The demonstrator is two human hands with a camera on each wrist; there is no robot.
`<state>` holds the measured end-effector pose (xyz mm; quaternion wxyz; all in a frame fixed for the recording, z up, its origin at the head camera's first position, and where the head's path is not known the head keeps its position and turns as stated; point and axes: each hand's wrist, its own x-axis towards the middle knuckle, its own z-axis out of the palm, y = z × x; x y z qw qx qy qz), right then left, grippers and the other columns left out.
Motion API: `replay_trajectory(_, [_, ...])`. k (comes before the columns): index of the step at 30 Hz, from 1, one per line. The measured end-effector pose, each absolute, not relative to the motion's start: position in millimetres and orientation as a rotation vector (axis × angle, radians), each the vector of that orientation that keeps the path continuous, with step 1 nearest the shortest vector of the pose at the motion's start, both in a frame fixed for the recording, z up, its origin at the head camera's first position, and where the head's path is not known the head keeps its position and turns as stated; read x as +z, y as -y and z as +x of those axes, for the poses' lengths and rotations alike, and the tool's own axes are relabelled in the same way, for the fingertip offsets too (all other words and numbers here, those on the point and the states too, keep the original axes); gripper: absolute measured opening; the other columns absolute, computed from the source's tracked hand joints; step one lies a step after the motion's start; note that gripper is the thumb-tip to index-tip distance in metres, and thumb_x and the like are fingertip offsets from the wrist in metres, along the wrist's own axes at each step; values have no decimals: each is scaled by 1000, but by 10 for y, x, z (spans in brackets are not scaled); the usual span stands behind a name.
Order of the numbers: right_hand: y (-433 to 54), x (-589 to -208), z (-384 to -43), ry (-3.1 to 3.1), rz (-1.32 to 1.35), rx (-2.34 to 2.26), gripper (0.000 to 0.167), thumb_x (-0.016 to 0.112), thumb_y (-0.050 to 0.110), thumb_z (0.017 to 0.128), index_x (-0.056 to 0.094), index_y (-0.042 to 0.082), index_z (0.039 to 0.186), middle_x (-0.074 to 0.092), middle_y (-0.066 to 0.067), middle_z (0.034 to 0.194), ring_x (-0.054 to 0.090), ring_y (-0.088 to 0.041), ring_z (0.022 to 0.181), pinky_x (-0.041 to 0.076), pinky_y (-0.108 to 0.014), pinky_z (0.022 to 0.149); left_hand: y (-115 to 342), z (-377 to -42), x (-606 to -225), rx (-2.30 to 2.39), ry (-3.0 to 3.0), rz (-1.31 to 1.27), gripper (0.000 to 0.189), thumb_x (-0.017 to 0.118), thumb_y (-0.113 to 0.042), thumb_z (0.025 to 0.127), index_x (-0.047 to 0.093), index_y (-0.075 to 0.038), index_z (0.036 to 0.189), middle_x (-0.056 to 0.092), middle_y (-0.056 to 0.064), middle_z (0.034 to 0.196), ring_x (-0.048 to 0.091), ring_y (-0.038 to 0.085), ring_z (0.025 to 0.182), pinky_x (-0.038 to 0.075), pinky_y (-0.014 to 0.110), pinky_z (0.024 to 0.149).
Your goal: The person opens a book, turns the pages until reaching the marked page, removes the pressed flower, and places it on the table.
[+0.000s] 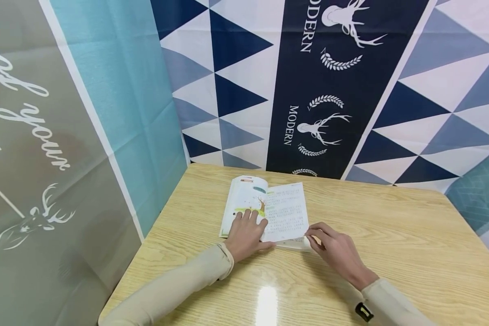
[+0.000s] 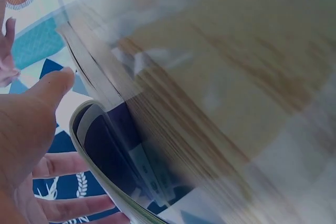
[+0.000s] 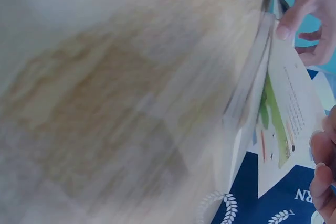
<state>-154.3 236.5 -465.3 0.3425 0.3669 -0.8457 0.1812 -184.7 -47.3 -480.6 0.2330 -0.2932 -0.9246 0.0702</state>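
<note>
An open book (image 1: 244,190) lies on the wooden table, a tree drawing across its left side and lines of text on the right. My left hand (image 1: 246,233) rests over its lower left part, fingers extended across the page and thumb near the fold. At the lower right corner of a text page (image 1: 287,213), my right hand (image 1: 336,249) pinches the paper between thumb and fingers. That page stands raised from the sheets below, and the right wrist view shows its green-printed reverse (image 3: 275,124). In the left wrist view, the book's curved edge (image 2: 86,129) lies beside my left fingers.
The wooden table (image 1: 391,226) extends to both sides of the book. A patterned cloth (image 1: 236,90) with triangles and deer heads hangs behind it, and a grey and teal cloth (image 1: 110,90) hangs at the left. Light glares off the table's front part.
</note>
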Motion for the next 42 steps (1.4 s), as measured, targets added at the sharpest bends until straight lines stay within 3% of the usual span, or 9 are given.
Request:
replay_trajectory(4, [-2344,-4613,-1534,2206,931,534,31,56,34,106,76,11,97,69,2,103,51,2,58,41,-17,48,456,-1855,-4826,193,2527,-773,53,57,-68,92,72,-19,106,64,7,99,61,26,91,50,42,74])
replay_trajectory(9, [-2362,-4600,-1527,2243,863,576,14,75,18,92,76,9,103,70,-1,105,50,3,58,44,-19,49,457,-1877,-4836,205,2524,-741,47,54,-58,96,71,-16,107,65,7,98,63,27,93,49,42,75])
replay_trajectory(12, [-2380,-4644,-1517,2355,812,528,25,85,10,80,76,8,104,69,-2,106,49,3,59,44,-21,49,480,-1885,-4818,207,2527,-716,49,52,-55,99,72,-12,110,69,8,100,66,27,94,52,42,79])
replay_trajectory(19, [-2431,-4808,-1479,2605,775,390,27,89,17,80,78,9,104,69,-2,107,57,-4,66,48,-26,53,572,-1903,-4765,70,2434,-677,50,64,-25,94,55,2,135,75,7,90,71,22,80,57,34,71])
replay_trajectory(22, [-2446,-4836,-1473,2634,772,391,29,89,19,80,79,10,105,69,-2,108,60,-5,68,49,-26,53,608,-1913,-4753,38,2420,-663,61,68,-19,91,46,2,143,73,9,101,70,22,84,57,33,70])
replay_trajectory(26, [-2455,-4845,-1467,2657,777,406,28,89,19,80,79,10,104,68,-1,110,61,-5,69,48,-25,53,638,-1921,-4753,34,2429,-657,65,70,-17,90,44,-3,148,60,20,132,64,30,108,56,39,80])
replay_trajectory(30, [-2455,-4852,-1467,2635,823,392,20,89,15,80,79,14,98,69,0,109,64,-5,70,48,-24,54,651,-1935,-4763,39,2388,-679,42,64,-13,94,59,-10,135,52,25,142,55,37,125,53,46,91])
replay_trajectory(34, [-2445,-4854,-1475,2573,893,329,14,87,9,80,79,16,90,71,2,103,66,-7,70,50,-26,54,669,-1945,-4783,43,2336,-713,21,68,-11,89,71,-11,110,61,21,129,53,41,126,50,49,97])
replay_trajectory(42, [-2422,-4863,-1495,2503,950,230,10,86,10,82,78,13,87,70,5,96,67,-9,67,52,-29,53,709,-1941,-4802,97,2366,-731,16,75,-18,83,78,-10,98,68,13,109,51,42,128,44,49,103])
